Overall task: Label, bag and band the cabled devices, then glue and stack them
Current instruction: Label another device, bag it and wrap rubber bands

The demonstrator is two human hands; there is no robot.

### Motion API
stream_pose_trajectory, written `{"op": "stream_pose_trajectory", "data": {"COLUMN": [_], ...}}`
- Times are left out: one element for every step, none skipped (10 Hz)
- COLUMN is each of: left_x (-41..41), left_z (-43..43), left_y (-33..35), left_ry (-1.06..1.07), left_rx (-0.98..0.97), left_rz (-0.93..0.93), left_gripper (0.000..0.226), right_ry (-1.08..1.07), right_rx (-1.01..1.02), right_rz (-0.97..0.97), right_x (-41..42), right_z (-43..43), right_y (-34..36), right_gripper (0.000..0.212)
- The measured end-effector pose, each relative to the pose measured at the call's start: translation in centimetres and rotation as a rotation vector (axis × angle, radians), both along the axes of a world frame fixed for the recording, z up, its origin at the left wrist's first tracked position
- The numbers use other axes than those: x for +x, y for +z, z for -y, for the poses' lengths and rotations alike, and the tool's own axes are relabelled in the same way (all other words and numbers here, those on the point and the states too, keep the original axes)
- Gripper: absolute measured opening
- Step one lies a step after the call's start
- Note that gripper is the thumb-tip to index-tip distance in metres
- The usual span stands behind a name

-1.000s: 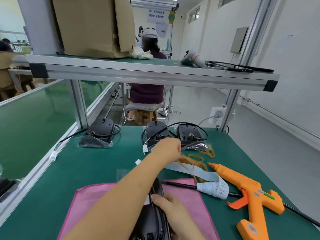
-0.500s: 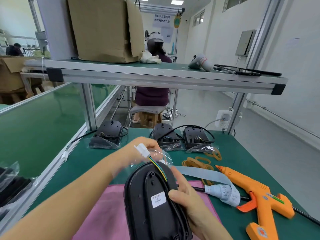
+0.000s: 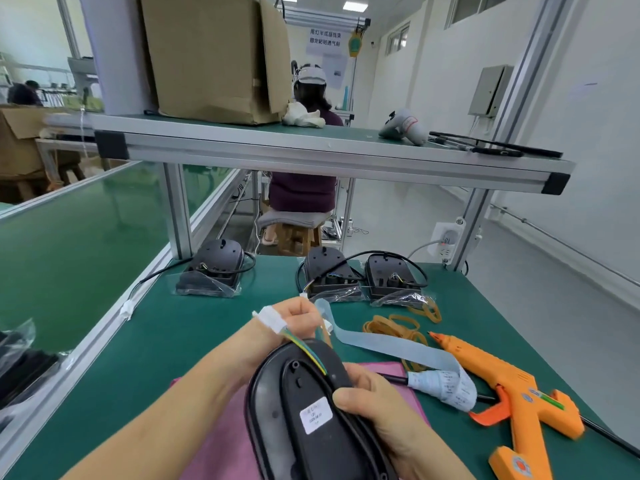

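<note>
- Holding black device [image 3: 287, 403] over pink cloth [image 3: 221, 441] at bench's [image 3: 173, 341] 6 o'clock: right hand [image 3: 377, 407], grip curled round its right edge.
- Left hand [image 3: 298, 318] grip curled at device's 12 o'clock end, white connector [image 3: 273, 319] lying across it; contents unclear.
- Glue gun [image 3: 512, 386] at 4 o'clock.

Left side of the table [image 3: 145, 348] is wide open; glue gun [image 3: 512, 386], rubber bands [image 3: 394, 327] and label roll [image 3: 443, 388] crowd the right.

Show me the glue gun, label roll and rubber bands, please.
glue gun [image 3: 498, 372]: head view, orange body.
label roll [image 3: 446, 388]: head view, rolled end.
rubber bands [image 3: 388, 328]: head view, pile's middle.
</note>
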State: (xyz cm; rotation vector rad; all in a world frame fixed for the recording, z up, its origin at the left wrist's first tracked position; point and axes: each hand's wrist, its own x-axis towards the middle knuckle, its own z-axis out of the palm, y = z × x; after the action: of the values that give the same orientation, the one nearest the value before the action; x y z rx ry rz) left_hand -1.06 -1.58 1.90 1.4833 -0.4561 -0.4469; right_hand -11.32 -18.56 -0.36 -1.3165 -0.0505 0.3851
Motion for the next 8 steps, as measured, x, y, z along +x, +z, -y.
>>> {"op": "stream_pose_trajectory", "data": {"left_x": [0.4, 1.1, 0.9, 0.3, -0.2, -0.5, -1.0, -1.7], "left_z": [-0.7, -2.0, -2.6, -2.6, -3.1, -4.0, -4.6, -5.0], "left_y": [0.8, 2.2, 4.3, 5.9, 6.0, 5.1, 3.9, 2.8], "left_ry": [-0.073, -0.154, -0.229, -0.252, -0.257, -0.167, -0.077, 0.002], "left_rx": [-0.148, -0.132, 0.011, 0.203, 0.305, 0.285, 0.205, 0.150], "left_rz": [-0.087, -0.139, -0.005, 0.173, 0.270, 0.288, 0.258, 0.233], "left_gripper": [0.011, 0.014, 0.009, 0.011, 0.013, 0.015, 0.016, 0.017], "right_ry": [0.001, 0.021, 0.014, -0.012, -0.066, -0.149, -0.222, -0.308], "right_rx": [-0.095, -0.243, -0.346, -0.386, -0.390, -0.319, -0.239, -0.199], "right_rz": [-0.037, -0.070, -0.087, -0.101, -0.094, -0.080, -0.063, -0.046], "right_x": [-0.2, -0.4, -0.6, -0.7, -0.9, -1.2, -1.3, -1.3], "right_z": [0.3, 0.5, 0.3, 0.4, 0.9, 1.3, 1.5, 1.4], "right_y": [0.1, 0.3, 0.8, 0.8, 0.3, -0.3, -0.8, -1.3], "right_gripper": [0.060, 0.061, 0.068, 0.069, 0.069, 0.069, 0.062, 0.056]}}
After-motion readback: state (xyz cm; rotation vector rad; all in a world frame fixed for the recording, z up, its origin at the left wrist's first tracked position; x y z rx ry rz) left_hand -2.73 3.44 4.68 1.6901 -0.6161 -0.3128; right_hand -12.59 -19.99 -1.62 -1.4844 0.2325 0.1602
